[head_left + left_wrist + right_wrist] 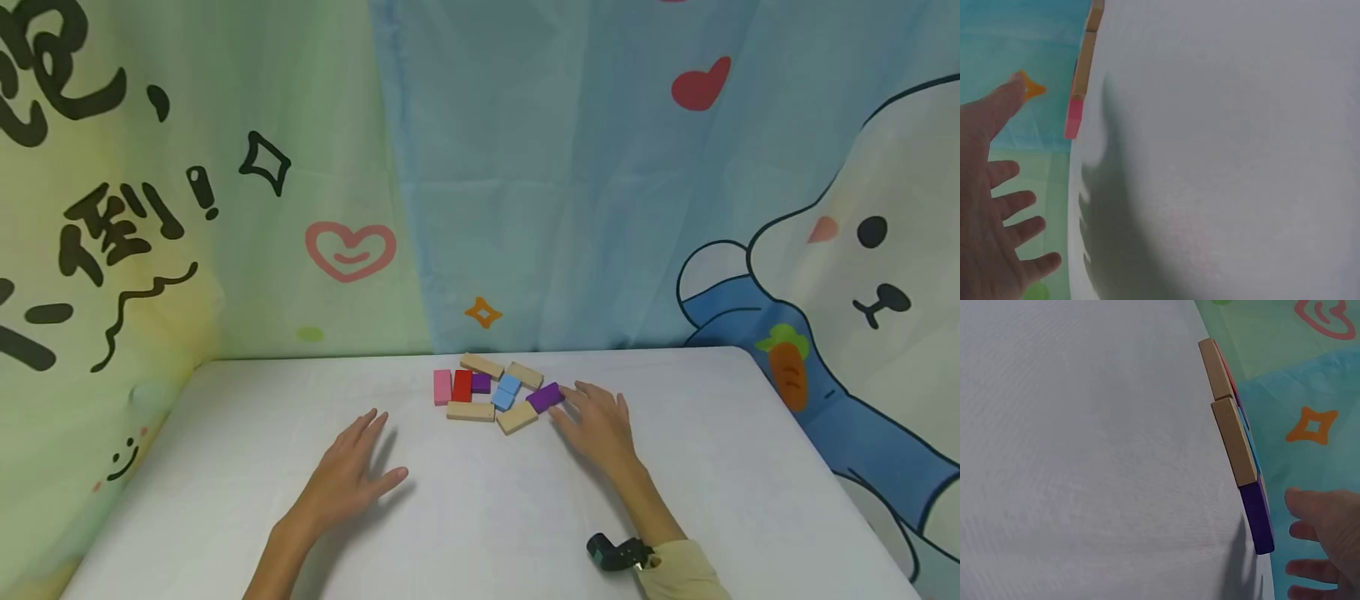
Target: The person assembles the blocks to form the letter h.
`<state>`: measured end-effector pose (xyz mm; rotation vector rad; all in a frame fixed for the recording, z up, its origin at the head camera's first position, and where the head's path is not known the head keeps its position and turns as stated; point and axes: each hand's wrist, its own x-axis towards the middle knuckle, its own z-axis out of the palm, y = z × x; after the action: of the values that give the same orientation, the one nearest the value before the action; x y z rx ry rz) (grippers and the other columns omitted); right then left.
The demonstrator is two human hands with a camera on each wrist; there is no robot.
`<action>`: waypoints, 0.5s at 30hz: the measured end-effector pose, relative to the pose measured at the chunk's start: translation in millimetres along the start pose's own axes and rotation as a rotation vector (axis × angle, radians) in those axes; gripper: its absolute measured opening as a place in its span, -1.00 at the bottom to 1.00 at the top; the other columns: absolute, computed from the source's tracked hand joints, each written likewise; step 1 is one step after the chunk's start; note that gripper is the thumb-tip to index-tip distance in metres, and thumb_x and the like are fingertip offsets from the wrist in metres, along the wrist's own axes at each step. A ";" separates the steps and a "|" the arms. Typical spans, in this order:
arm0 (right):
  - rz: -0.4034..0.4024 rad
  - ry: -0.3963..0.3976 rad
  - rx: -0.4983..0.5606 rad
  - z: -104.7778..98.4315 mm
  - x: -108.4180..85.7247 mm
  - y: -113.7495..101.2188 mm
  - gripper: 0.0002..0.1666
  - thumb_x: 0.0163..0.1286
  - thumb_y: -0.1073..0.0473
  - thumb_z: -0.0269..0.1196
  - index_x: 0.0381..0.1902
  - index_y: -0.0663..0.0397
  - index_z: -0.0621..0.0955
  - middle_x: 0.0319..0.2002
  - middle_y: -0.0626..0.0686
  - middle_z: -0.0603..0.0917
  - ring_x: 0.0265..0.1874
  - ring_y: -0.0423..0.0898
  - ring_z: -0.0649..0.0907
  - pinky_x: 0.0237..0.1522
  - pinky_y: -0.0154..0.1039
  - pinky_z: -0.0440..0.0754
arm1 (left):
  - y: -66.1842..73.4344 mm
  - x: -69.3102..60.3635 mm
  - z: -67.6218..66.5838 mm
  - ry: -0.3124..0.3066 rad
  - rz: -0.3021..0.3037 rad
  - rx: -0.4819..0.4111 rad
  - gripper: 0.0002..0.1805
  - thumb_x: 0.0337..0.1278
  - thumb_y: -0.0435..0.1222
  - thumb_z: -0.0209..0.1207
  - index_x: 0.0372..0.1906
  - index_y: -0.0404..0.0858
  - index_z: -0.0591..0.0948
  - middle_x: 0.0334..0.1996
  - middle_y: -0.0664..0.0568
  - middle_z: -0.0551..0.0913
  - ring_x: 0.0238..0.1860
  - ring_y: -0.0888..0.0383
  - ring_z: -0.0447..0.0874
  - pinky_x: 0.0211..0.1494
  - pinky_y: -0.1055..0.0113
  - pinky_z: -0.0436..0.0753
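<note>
blocks (471, 412), clustered on the table (480, 517) between the fingers of the left hand (341, 479), spread and released, and those of the right hand (602, 429), also released, beside a purple block (544, 397), contact uncertain; left wrist view: block row cut off at top.

The desk (480, 517) is white, with rounded far corners. Near the middle of its far edge there lie together a pink block (442, 387), nearest to the left edge, a red block (462, 386), a small purple block (481, 383), two blue blocks (503, 400), four plain wooden blocks (470, 412), and another purple block (544, 397), nearest to the right edge.
</note>
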<state>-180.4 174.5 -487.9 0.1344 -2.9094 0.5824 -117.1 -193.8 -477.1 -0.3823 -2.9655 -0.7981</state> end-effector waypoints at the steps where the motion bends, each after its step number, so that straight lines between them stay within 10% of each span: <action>1: -0.001 0.004 0.000 1.2 0.0 -0.1 -0.43 0.33 -0.11 0.24 0.20 0.07 0.57 0.24 0.27 0.53 0.29 0.24 0.45 0.34 0.46 0.12 | 0.4 -1.8 -0.5 -0.002 0.000 -0.001 -0.06 0.06 0.21 0.21 0.47 -0.15 0.22 0.47 -0.12 0.24 0.46 -0.17 0.20 0.39 -0.22 0.31; 15: -0.006 0.023 0.012 6.3 6.4 -6.0 -0.51 0.30 0.00 0.30 0.13 0.09 0.62 0.17 0.27 0.59 0.21 0.26 0.51 0.31 0.41 0.24 | -1.3 -21.9 -2.4 0.010 0.019 0.016 -0.10 0.08 0.24 0.19 0.46 -0.11 0.26 0.45 -0.07 0.28 0.43 -0.16 0.24 0.36 -0.20 0.35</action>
<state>-186.9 166.2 -490.2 0.1376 -2.8827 0.5963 -96.3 -201.0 -478.0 -0.4032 -2.9522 -0.7716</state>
